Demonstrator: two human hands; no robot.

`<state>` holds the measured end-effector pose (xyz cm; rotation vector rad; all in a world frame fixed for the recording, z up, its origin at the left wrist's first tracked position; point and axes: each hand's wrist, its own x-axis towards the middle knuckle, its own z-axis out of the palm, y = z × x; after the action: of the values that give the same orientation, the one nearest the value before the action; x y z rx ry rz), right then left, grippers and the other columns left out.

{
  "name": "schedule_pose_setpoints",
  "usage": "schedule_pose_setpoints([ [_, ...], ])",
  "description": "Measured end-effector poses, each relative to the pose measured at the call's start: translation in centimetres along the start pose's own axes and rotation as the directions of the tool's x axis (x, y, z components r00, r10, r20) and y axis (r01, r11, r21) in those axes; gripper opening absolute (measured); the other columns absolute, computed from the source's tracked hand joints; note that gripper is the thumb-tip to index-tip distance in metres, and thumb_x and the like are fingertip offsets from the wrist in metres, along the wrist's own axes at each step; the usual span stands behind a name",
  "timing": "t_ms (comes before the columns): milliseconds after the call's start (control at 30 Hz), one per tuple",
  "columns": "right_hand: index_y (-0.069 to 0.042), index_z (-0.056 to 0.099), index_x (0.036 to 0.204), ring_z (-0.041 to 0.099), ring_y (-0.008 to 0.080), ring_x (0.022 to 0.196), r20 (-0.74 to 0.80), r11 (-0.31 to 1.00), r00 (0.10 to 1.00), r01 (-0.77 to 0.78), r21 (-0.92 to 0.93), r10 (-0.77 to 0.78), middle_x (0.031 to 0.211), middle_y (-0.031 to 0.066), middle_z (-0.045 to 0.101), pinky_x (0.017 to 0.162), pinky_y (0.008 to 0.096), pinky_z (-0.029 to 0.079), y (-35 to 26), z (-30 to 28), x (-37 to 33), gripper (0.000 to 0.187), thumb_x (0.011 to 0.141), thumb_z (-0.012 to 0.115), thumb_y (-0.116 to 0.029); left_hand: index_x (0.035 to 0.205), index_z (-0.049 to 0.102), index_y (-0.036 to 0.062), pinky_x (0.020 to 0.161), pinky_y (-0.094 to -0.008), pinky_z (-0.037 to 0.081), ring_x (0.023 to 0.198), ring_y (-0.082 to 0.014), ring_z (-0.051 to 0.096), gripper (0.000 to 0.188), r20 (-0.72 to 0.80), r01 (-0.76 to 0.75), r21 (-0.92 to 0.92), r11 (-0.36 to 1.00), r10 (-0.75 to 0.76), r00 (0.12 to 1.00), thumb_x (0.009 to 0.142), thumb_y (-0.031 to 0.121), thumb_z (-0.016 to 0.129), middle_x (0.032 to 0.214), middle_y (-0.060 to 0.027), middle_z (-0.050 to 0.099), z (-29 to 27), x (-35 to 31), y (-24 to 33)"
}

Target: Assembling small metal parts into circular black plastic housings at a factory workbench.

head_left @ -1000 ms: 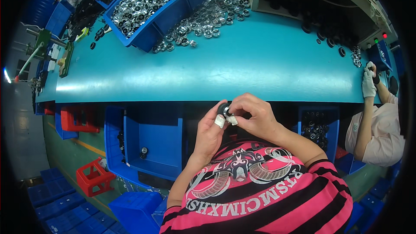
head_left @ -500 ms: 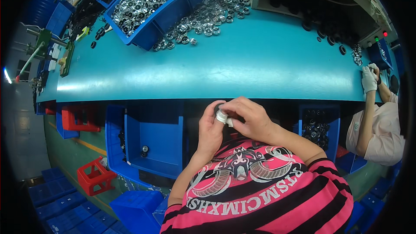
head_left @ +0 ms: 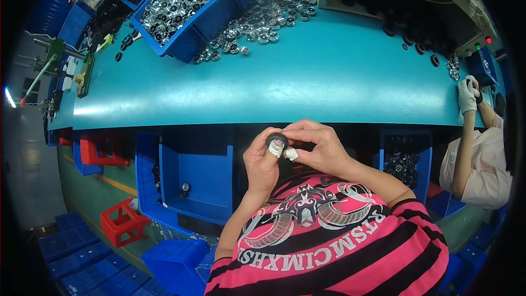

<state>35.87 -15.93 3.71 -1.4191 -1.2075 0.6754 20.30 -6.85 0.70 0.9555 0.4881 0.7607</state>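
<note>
Turned toward me: black ring [head_left: 277,135] now shows its round face in the left hand [head_left: 261,164]

Half a second ago the right hand [head_left: 322,148] hid most of the ring from me; its fingers have shifted and the rim stands in plain view. I see the left hand clamped on the ring, its thumb, in a white wrap [head_left: 275,150], lying over the middle. The right hand meets the ring from the other side: its fingertips reach the upper edge, and its own wrapped thumb sits just beside the lower rim, a gap between thumb and forefinger. Whether that hand grips too, I cannot tell.

Both hands are just off the near edge of the teal surface [head_left: 263,93]. Ahead and left of the left hand, I have a blue bin [head_left: 189,49] heaped with shiny parts, more loose shiny parts [head_left: 268,17] spread beside it. Left of the left hand, below the surface, is a blue tray [head_left: 203,172]. Right of the right hand, a lower bin holds dark round parts [head_left: 401,161]; farther right, a co-worker's gloved hand [head_left: 467,97] is at the surface.
</note>
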Motion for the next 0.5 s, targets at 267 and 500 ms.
schedule_pose_setpoints([
  [267, -0.007, 0.079, 0.111, 0.069, 0.0265, 0.097, -0.165, 0.977, 0.975, 0.12, -0.178, -0.15, 0.106, 0.0076, 0.074, 0.083, 0.0365, 0.056, -0.5, 0.9, 0.0, 0.037, 0.074, 0.08, -0.004, 0.124, 0.062, 0.0003, 0.079, -0.0274, 0.055, 0.086, -0.0122, 0.065, 0.023, -0.046, -0.206, 0.34, 0.918, 0.235, 0.971, 0.104, 0.011, 0.066, 0.104, -0.0052, 0.067, 0.8, 0.3, -0.9],
  [500, -0.007, 0.08, 0.112, 0.07, 0.0211, 0.089, -0.119, 0.998, 0.993, -0.014, -0.057, 0.007, 0.103, 0.0088, 0.073, 0.078, 0.0339, 0.056, -0.2, 0.6, 0.4, 0.034, 0.079, 0.079, -0.002, 0.128, 0.059, 0.0023, 0.061, -0.0261, 0.057, 0.076, -0.0132, 0.066, 0.025, 0.015, 0.022, 0.13, 0.991, -0.025, 1.0, 0.107, 0.016, 0.061, 0.102, -0.0079, 0.066, 0.0, 0.5, 0.0],
])
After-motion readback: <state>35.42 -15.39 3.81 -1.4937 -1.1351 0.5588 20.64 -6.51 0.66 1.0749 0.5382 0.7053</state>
